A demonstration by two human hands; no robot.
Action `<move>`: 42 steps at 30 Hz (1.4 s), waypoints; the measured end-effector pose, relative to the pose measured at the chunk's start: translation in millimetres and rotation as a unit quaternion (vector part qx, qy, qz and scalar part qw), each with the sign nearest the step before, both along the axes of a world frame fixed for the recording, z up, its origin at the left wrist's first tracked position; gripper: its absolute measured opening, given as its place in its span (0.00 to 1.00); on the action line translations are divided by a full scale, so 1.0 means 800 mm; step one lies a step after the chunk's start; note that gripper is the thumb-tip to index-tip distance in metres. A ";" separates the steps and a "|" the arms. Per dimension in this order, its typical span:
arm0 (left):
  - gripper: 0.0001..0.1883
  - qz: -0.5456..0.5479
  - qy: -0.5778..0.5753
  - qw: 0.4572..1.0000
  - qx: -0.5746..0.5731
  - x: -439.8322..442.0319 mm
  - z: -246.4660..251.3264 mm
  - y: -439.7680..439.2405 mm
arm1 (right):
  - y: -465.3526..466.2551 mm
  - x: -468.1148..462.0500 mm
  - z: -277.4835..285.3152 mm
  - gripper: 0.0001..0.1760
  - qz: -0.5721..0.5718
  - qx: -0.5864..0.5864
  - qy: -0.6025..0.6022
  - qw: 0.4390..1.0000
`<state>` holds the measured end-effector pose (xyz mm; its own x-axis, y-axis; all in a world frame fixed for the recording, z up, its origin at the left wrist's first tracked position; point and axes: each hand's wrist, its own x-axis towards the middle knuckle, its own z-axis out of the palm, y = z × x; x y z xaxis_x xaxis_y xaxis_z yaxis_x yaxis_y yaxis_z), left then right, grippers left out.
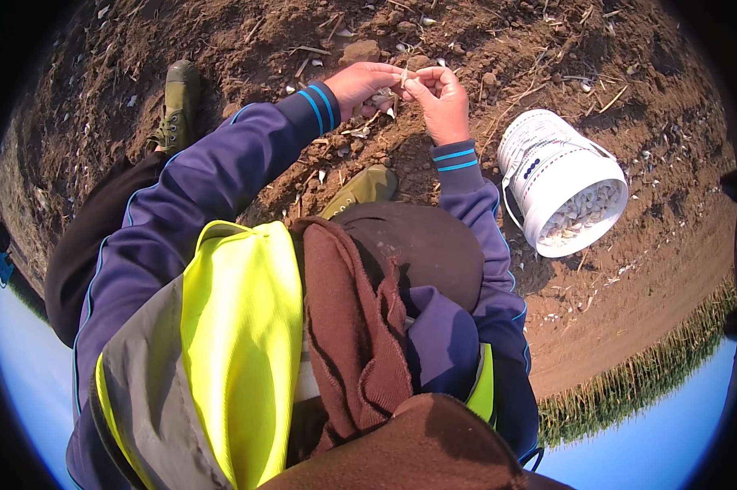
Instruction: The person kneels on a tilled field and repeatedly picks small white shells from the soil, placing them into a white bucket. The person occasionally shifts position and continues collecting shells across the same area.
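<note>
Over the brown tilled soil (442, 43), both of my hands meet near the top of the view. My left hand (359, 89) is curled around several garlic cloves (381, 98), partly hidden by its fingers. Between thumb and finger, my right hand (443, 104) pinches a single pale clove (404, 77), right at the left fingertips. Below the hands, a few more cloves (322, 176) lie on the soil. A white plastic bucket (552, 144) with a handle and printed writing stands to the right of my right forearm. Many garlic cloves (580, 211) show inside its mouth.
My green canvas shoes (180, 101) rest on the ground, one at the left, the other near the middle. Clods (359, 52), dry stalks (525, 92) and scattered cloves cover the soil. A strip of tall plants (638, 373) borders the field at lower right.
</note>
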<state>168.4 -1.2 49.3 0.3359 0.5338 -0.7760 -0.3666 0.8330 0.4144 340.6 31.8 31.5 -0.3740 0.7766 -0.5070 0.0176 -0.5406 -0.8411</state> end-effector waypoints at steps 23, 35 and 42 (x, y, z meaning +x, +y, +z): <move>0.10 0.052 -0.033 0.998 0.000 0.008 -0.005 0.013 | 0.018 0.008 0.009 0.08 0.020 -0.008 0.016 1.000; 0.09 0.101 -0.013 0.994 -0.032 0.009 -0.010 0.015 | 0.099 0.039 -0.041 0.10 0.014 0.302 -0.435 0.848; 0.10 0.123 -0.011 0.991 -0.054 -0.005 -0.009 0.013 | 0.127 0.038 -0.064 0.06 0.239 0.417 -0.532 0.697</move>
